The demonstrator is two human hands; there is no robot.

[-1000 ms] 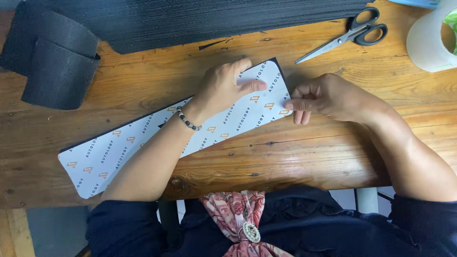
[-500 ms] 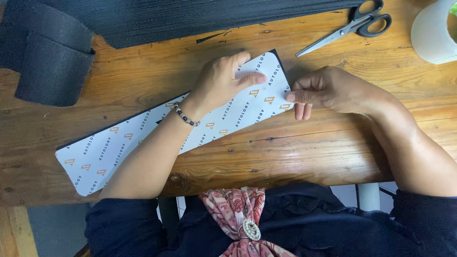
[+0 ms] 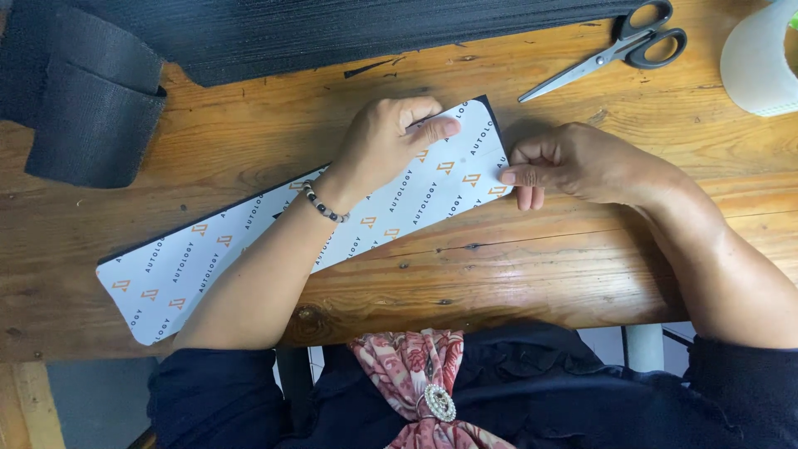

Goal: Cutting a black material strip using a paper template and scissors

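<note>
Seen from a head camera looking down on a wooden table (image 3: 249, 150): one long white strip (image 3: 174, 270) with a repeated small printed pattern lies slanted across the table, its low end at the left near the table's front edge and its high end at the centre. A thin dark edge shows along its upper side, as if a dark layer lies beneath.

The left hand (image 3: 386, 141) rests on top of the strip's upper right end, palm down, fingers loosely curled, thumb stretched out flat and pressing on the paper. Its forearm crosses over the strip, and one beaded bracelet (image 3: 322, 202) circles the wrist.

The right hand (image 3: 573, 162) sits just beside the strip's right end, fingers bent, with thumb and forefinger closed together at the very edge of the strip; whether they actually pinch it cannot be told.

Behind the hands lie one pair of black-handled scissors (image 3: 619, 48), blades shut, one whitish roll (image 3: 761, 58) at the far right, and dark fabric (image 3: 332, 33) spread along the back, with folded dark fabric pieces (image 3: 87, 108) at the left.
</note>
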